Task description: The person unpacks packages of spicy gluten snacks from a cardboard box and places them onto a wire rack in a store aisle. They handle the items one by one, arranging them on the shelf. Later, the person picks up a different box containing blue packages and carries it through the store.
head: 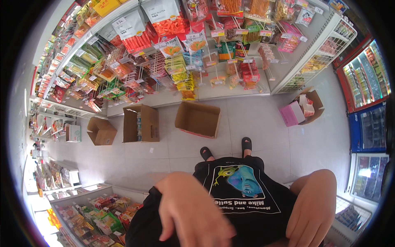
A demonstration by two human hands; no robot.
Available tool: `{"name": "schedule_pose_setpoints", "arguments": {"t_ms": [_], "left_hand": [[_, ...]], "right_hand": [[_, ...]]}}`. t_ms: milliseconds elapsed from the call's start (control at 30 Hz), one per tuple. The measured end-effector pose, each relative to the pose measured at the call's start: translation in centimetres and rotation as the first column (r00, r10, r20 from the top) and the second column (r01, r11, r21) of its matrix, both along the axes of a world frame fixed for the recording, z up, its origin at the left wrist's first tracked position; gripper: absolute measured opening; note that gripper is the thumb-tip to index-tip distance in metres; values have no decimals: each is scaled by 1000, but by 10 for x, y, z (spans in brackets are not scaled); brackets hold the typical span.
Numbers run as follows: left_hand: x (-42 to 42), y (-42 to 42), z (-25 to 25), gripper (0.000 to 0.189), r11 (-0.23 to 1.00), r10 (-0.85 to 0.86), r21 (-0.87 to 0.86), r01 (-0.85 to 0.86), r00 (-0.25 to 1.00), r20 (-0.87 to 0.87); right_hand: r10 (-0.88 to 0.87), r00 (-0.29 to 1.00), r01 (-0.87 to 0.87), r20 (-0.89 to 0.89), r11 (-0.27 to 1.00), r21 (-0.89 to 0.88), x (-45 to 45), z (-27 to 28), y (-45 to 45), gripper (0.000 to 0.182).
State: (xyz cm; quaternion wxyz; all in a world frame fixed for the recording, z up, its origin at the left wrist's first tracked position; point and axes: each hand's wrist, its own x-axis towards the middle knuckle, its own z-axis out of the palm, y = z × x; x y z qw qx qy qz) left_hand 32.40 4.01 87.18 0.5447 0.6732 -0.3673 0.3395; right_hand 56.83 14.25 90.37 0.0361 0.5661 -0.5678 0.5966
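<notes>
My left hand (191, 210) is raised close to the camera in front of the black printed T-shirt (240, 185), thumb apart from the other fingers, nothing seen in it. At the right, my right hand (311, 213) hangs bent at the wrist with its fingers pointing down; the fingertips are partly cut off, and no object shows in it. Ahead on the floor an empty cardboard box (197, 119) lies with its opening showing. To its left stands another cardboard box (149, 123) with small packages inside. Neither hand touches the boxes.
Shelving with hanging snack packets (176, 66) runs along the front. A smaller cardboard box (101, 131) stands at the left, and a box with a pink carton (291, 113) at the right. Drinks coolers (365, 75) line the right side. Behind at left is another snack rack (105, 216).
</notes>
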Motion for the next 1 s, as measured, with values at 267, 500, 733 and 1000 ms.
{"name": "schedule_pose_setpoints", "arguments": {"t_ms": [267,500,733,1000], "left_hand": [[116,47,-21,82,968,232,-36,-247,944,-235],[108,54,-3,30,941,335,23,-339,915,-223],[114,-14,19,32,753,647,-40,-657,750,-138],[135,-29,-99,26,586,752,-373,-720,654,-80]], "right_hand": [[-125,943,161,310,982,-95,103,-32,77,24],[126,984,-146,130,976,160,133,-21,132,23],[230,954,-220,191,973,-71,98,2,145,14],[846,525,-806,-96,458,-375,2,-82,104,24]]}}
